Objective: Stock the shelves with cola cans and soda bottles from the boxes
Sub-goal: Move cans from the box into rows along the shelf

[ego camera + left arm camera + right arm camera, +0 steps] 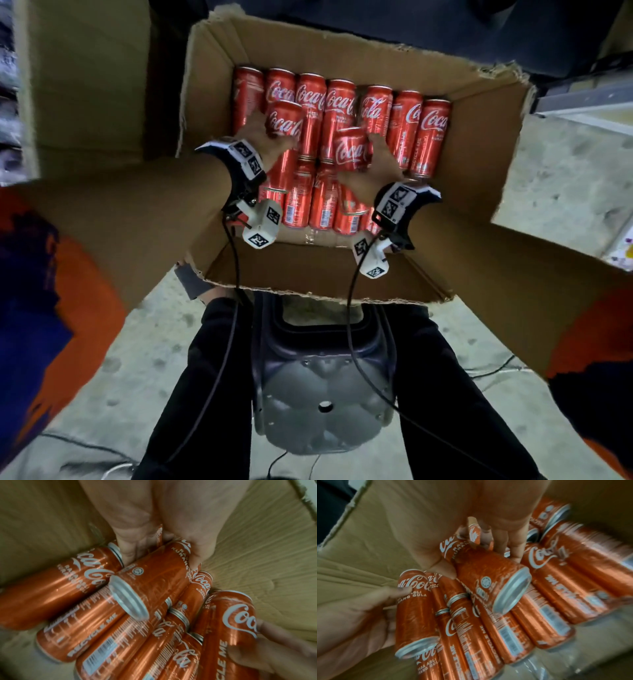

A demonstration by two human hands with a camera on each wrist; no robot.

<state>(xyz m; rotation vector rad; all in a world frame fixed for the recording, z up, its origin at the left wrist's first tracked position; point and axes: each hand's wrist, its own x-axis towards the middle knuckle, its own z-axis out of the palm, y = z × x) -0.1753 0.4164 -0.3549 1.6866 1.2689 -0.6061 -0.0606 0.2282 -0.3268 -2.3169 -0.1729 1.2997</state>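
Here my left hand (263, 137) and right hand (371, 171) each wrap a slick, heavy Coca-Cola can (283, 120) mid-body, best gripped firmly there.

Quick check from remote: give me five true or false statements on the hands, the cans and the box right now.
1. Each hand holds one can. True: left hand grips the left can, right hand the right can.
2. The box is empty. False: many cans lie inside.
3. The cans are blue. False: red.
4. The box is cardboard with open flaps. True.
5. Bottles fill this box. False: none visible.
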